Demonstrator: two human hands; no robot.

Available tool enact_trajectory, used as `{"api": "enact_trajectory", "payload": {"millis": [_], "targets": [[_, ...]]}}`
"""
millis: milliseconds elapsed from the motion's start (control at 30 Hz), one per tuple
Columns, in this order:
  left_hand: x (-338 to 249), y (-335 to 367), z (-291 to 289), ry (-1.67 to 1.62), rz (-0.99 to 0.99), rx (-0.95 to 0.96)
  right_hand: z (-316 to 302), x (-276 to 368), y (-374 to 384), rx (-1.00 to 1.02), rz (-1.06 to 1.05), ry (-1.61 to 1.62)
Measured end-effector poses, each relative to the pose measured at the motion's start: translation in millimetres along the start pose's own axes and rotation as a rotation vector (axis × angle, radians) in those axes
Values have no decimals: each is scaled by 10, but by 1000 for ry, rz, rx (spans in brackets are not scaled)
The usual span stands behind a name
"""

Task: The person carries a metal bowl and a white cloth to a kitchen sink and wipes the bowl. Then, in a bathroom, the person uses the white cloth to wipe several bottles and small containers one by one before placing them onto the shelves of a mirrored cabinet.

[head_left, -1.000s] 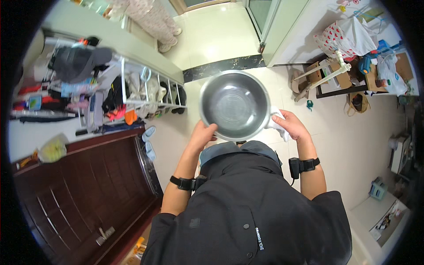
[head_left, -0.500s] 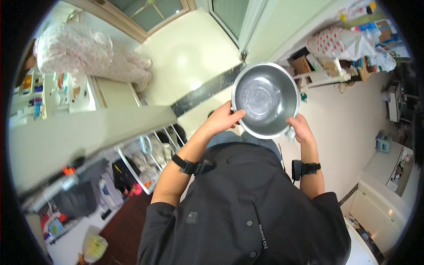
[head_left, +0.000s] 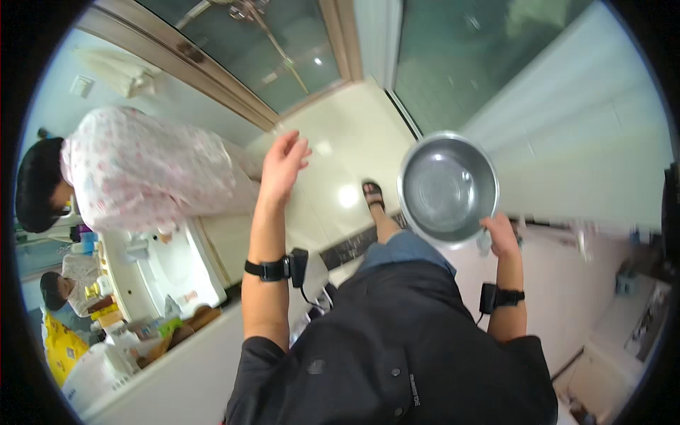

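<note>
A round stainless steel basin (head_left: 450, 191), with nothing in it that I can make out, hangs in front of me on the right. My right hand (head_left: 503, 235) grips its near right rim, thumb on the inner side. A small pale, crumpled thing (head_left: 484, 245) shows just below those fingers; its kind is unclear. Away from the basin, my left hand (head_left: 285, 168) is raised on the left, holding nothing, fingers loosely apart. Black straps with small dark devices sit on both my forearms.
At the left another person (head_left: 149, 170) in pale patterned clothes leans over a white washbasin (head_left: 170, 265). Bottles and a yellow bag (head_left: 62, 347) stand by it. Ahead are glass doors (head_left: 269, 57) and a pale tiled floor (head_left: 333, 142). A dark threshold strip (head_left: 347, 244) crosses below my foot.
My left hand has let go of the basin and moved up and left. The basin, in my right hand, has shifted slightly right. I have stepped forward to the doorway, nearer the washbasin.
</note>
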State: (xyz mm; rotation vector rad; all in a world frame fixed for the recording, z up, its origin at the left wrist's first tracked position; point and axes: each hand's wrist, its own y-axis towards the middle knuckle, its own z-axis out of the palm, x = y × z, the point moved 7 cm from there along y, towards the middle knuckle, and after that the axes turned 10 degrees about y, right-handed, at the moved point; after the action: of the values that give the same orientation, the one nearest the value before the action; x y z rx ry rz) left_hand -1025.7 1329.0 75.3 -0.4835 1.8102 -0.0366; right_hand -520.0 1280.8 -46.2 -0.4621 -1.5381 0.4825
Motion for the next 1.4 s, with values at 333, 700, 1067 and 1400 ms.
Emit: {"api": "enact_trajectory", "payload": {"millis": [333,700,1067,1400], "targets": [[-893,1727,-2573,109,161,-849,2496,2265,1967,227,32,-128],[-1805,2930,-5946,168,340,-1722,4600,3038,3410,570,-14,-153],[-1850,3331,-4761,234,660,-1837,5327,3415,3988,484,43,-298],[-250,4963,-2657,1238,650,-607,5876,3366,4233,525,75,-517]]}}
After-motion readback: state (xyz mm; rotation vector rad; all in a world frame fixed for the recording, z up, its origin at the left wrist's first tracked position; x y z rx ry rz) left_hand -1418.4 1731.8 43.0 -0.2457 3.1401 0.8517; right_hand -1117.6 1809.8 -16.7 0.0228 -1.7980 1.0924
